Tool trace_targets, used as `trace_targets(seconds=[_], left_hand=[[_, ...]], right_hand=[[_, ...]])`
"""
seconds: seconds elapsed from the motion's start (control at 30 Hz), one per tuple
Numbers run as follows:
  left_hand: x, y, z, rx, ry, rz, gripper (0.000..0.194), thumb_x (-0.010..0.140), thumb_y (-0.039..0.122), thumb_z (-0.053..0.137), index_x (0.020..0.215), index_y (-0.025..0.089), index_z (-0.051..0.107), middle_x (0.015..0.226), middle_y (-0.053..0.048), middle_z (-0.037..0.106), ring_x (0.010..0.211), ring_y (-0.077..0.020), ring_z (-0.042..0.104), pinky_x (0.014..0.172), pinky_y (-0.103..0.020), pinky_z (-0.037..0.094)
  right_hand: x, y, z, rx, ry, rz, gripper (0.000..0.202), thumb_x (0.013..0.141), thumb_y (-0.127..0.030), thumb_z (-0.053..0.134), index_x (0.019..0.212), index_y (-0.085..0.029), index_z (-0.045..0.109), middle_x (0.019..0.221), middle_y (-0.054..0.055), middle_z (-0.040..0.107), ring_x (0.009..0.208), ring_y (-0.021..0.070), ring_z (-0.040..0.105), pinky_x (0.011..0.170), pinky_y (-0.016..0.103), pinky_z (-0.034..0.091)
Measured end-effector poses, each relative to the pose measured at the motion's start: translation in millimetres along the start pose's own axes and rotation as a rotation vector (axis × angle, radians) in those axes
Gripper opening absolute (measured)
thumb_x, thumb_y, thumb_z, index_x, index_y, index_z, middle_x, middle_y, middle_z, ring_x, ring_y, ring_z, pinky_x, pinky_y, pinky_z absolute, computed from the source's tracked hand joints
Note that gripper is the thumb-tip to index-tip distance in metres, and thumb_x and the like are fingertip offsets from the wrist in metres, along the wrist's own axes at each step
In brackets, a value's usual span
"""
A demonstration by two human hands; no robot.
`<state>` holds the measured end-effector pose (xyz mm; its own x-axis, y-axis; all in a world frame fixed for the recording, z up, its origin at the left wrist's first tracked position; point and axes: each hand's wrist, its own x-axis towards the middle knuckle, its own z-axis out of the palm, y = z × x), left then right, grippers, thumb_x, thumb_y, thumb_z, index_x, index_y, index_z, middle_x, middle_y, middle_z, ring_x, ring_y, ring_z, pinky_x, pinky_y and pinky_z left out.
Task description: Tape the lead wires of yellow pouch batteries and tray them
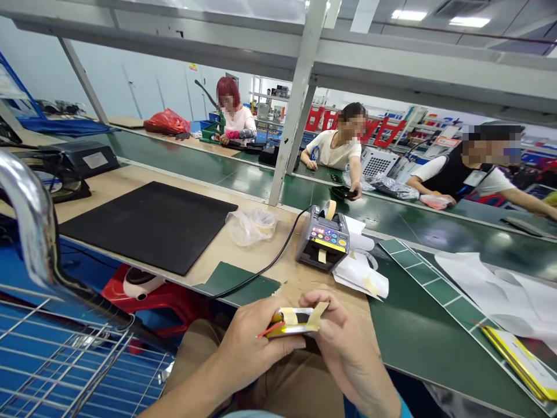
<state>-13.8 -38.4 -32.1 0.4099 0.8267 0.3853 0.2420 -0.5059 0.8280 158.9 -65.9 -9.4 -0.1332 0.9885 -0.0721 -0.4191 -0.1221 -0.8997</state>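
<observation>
Wrapped around one end of a flat silvery battery pack (300, 328) is my left hand (249, 342), its thumb along the near edge. A red wire (264, 333) and yellow tape show at that end. At the other end, my right hand (348, 348) is closed, with thumb and fingers pinching a strip of pale yellow tape (317, 318) against the pack. The pack's underside is hidden by my hands. Just beyond them stands a tape dispenser (322, 239), with a roll on top and a short piece of tape sticking out in front.
Left lies a black mat (152, 226); a clear plastic bag (252, 226) sits beside it. Yellow-edged battery packs (522, 363) lie at the right, near white paper sheets (487, 290). A metal cart (39, 232) flanks me. Three co-workers sit across the green bench (235, 177).
</observation>
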Motion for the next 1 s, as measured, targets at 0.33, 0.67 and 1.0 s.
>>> trace_targets(seconds=[0.33, 0.67, 1.0], left_hand=[[-1.0, 0.4, -1.2, 0.103, -0.022, -0.022, 0.021, 0.079, 0.034, 0.069, 0.093, 0.019, 0.061, 0.085, -0.001, 0.069, 0.074, -0.0163, 0.064, 0.068, -0.024, 0.047], [2.1, -2.5, -1.9, 0.07, -0.05, -0.034, 0.022, 0.076, 0.027, 0.072, 0.093, 0.02, 0.06, 0.084, 0.001, 0.068, 0.072, -0.0144, 0.061, 0.067, -0.022, 0.044], [0.3, 0.0, -1.5, -0.001, -0.043, 0.002, 0.026, 0.072, 0.032, 0.076, 0.09, 0.019, 0.061, 0.078, 0.002, 0.066, 0.069, -0.0138, 0.06, 0.066, -0.021, 0.043]], right_hand=[[0.5, -4.8, 15.1, 0.211, -0.037, 0.113, 0.03, 0.062, -0.02, 0.078, 0.085, -0.021, 0.059, 0.087, -0.001, 0.056, 0.08, 0.0138, 0.054, 0.071, 0.024, 0.042], [-0.2, 2.8, 13.6, 0.138, 0.037, -0.056, 0.015, 0.061, -0.023, 0.079, 0.065, -0.021, 0.065, 0.086, 0.0, 0.055, 0.084, 0.0147, 0.052, 0.074, 0.025, 0.043], [1.5, 0.1, 7.2, 0.03, 0.028, -0.104, 0.014, 0.061, -0.025, 0.08, 0.066, -0.022, 0.068, 0.083, 0.001, 0.055, 0.078, 0.0138, 0.051, 0.07, 0.024, 0.044]])
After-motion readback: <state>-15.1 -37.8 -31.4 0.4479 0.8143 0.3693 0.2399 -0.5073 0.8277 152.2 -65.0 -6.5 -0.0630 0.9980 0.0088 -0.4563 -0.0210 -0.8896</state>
